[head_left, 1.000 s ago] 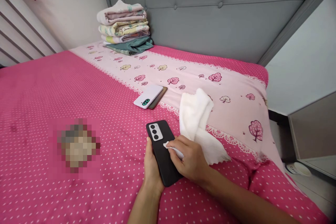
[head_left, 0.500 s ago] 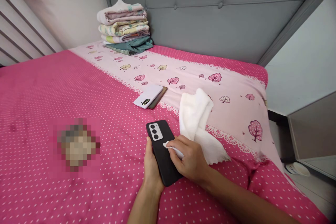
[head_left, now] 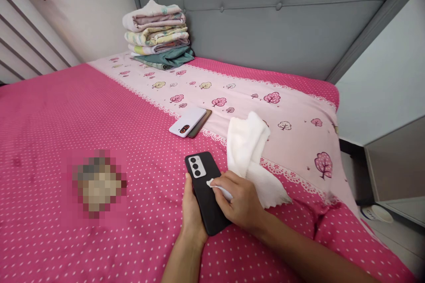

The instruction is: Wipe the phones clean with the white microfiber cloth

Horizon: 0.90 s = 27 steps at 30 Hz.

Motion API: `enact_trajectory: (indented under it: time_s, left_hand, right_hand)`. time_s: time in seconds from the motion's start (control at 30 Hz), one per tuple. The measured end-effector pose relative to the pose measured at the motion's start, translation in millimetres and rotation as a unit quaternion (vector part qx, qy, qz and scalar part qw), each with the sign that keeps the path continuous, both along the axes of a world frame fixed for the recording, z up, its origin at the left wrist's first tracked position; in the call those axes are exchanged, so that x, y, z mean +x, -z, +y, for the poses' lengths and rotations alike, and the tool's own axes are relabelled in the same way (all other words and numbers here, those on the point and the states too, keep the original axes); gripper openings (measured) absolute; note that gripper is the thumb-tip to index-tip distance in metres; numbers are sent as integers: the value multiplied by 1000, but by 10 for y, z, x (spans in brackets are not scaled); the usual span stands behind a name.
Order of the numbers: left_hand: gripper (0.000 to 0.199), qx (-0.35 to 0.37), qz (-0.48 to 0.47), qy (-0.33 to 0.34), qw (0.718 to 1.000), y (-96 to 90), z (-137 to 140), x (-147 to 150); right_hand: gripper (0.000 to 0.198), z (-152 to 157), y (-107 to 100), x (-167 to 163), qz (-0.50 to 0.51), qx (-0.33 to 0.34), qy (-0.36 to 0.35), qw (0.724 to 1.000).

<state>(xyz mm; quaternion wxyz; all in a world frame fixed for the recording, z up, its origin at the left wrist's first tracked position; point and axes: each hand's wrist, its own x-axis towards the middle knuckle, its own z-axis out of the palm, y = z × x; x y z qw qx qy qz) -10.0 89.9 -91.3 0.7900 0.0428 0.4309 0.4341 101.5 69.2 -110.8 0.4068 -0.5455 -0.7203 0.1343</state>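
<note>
A black phone (head_left: 208, 201), its back and pale camera block facing up, rests in my left hand (head_left: 192, 212), which grips it along the left side and underneath. My right hand (head_left: 237, 199) pinches a bunched white cloth (head_left: 227, 193) against the middle of the phone's back. Behind that hand a larger white cloth (head_left: 247, 146) lies crumpled on the bed; whether the pinched piece belongs to it is hidden. Farther up lies a lilac phone (head_left: 188, 120), partly on top of a brownish flat phone-like item (head_left: 201, 124).
A pink dotted bedspread (head_left: 139, 247) with a tree-patterned band covers the bed. Folded blankets (head_left: 156, 31) are stacked by the grey headboard (head_left: 252, 31). At left sits a pixelated, unrecognisable object (head_left: 99, 183). On the right, past the bed's edge, a white tub (head_left: 381, 214) stands low down.
</note>
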Motion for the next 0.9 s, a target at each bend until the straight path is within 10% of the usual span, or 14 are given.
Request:
enact_trajectory:
  time_s: [0.9]
  left_hand:
    - [50, -6, -6, -4, 1000, 5, 7, -10]
  right_hand:
    - [18, 4, 10, 3, -1, 7, 1, 1000]
